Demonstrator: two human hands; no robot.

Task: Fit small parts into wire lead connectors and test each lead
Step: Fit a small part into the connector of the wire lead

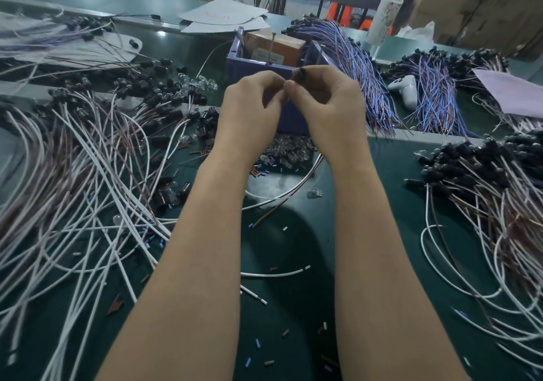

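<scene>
Both hands are raised together in front of the blue bin (258, 60). My right hand (326, 101) grips a small black connector (301, 75) between thumb and fingers. Its white and brown lead (296, 186) hangs down to the green table. My left hand (252, 107) has its fingertips curled right against the connector, pinching something too small to make out. A heap of small clear bulbs (293, 149) lies on the table just below the hands.
White and brown leads with black connectors (88, 151) sprawl on the left, and another pile (484, 180) lies on the right. Blue and purple bundles (364, 66) lie behind. A brown box (276, 46) sits in the bin. A white controller (407, 88) and a bottle (386, 10) stand at the back right.
</scene>
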